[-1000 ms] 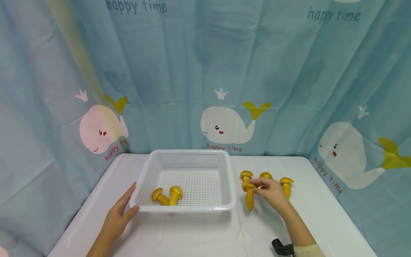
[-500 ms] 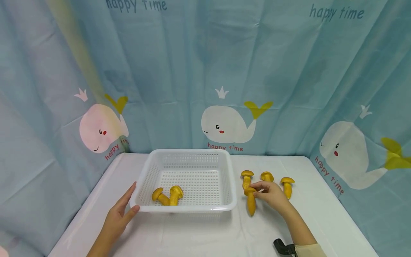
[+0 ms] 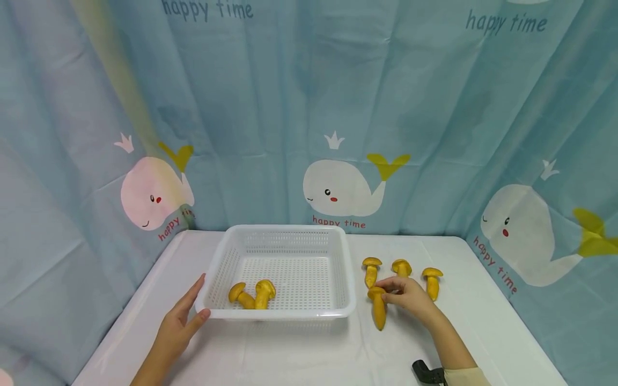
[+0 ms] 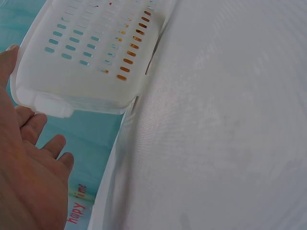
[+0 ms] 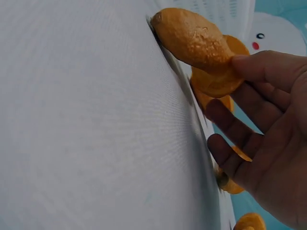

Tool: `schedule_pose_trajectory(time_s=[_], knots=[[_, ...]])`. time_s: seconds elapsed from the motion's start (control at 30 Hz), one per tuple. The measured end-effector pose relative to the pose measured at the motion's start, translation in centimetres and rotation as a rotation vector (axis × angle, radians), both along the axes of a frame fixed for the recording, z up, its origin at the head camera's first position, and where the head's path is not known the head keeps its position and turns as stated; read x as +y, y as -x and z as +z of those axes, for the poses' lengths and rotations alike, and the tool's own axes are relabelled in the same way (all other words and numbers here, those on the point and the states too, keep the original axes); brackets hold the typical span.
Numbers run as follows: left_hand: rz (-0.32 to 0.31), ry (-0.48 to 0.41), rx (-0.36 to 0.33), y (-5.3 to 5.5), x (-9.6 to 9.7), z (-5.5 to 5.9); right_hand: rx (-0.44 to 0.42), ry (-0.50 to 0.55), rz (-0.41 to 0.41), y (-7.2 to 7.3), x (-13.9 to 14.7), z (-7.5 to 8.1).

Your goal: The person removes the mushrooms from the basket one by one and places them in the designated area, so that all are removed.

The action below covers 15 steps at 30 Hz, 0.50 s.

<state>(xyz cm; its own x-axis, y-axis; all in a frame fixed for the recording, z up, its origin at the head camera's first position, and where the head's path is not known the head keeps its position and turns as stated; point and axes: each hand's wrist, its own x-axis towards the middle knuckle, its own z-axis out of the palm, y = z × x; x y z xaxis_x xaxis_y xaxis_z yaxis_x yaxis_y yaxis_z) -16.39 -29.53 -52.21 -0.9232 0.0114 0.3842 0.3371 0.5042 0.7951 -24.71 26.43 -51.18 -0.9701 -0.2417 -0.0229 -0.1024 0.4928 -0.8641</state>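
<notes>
My right hand (image 3: 407,297) pinches a yellow-brown mushroom (image 3: 379,311) near its cap, between thumb and fingers. The mushroom's stem points toward the front of the table; the right wrist view shows its bumpy stem (image 5: 192,36) close to the cloth. Behind it lie three more mushrooms, a left one (image 3: 372,271), a middle one (image 3: 402,266) partly covered by my hand, and a right one (image 3: 432,283). My left hand (image 3: 176,327) rests with extended fingers at the left side of a white plastic basket (image 3: 280,314), thumb at its front corner. Two mushrooms (image 3: 264,292) lie inside the basket.
A white cloth (image 3: 299,354) covers the table. Blue curtains (image 3: 270,134) printed with whales stand close behind and at both sides. A black object (image 3: 427,372) sits by my right sleeve.
My right hand has drawn the pinched mushroom slightly toward the front, so its cap no longer overlaps the left mushroom as much. The left hand and basket have stayed put.
</notes>
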Motion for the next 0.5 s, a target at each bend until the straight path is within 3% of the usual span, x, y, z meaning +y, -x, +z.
schedule_pose_trajectory(time_s=[0.33, 0.5], knots=[[0.035, 0.031, -0.058, 0.0, 0.02, 0.11, -0.027, 0.007, 0.035, -0.02, 0.17, -0.29], [0.014, 0.022, -0.028, 0.05, -0.04, -0.05, -0.025, -0.006, 0.042, -0.19, 0.22, -0.2]])
